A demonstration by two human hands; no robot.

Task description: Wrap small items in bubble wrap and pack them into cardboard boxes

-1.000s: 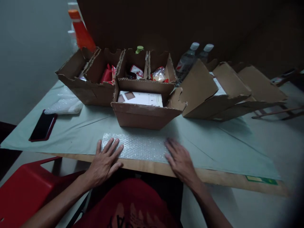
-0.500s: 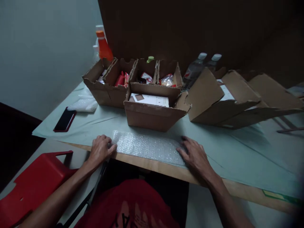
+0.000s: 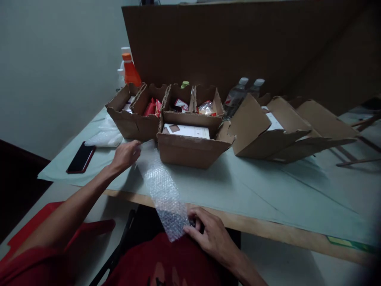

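Observation:
A clear strip of bubble wrap [image 3: 162,188] slants from beside the front cardboard box [image 3: 184,150] down over the table's front edge. My left hand [image 3: 126,154] has its fingers closed on the far end of the strip, a little above the table. At the near end, above my lap, my right hand [image 3: 212,234] curls its fingers at the strip's right edge, the thumb against it. The fingertips there are partly hidden. Inside the front box lies a white printed packet [image 3: 190,131].
Several cut cardboard bins [image 3: 127,125] holding packets stand behind; more slanted cardboard holders [image 3: 268,143] are at right. A phone [image 3: 81,157] and a plastic bag [image 3: 104,138] lie left. Bottles [image 3: 235,97] stand at the back. A red stool [image 3: 98,227] is below left.
The bubble wrap lay flat along the table edge and now slants across it. My left hand moved up and away; my right hand came left and toward my body.

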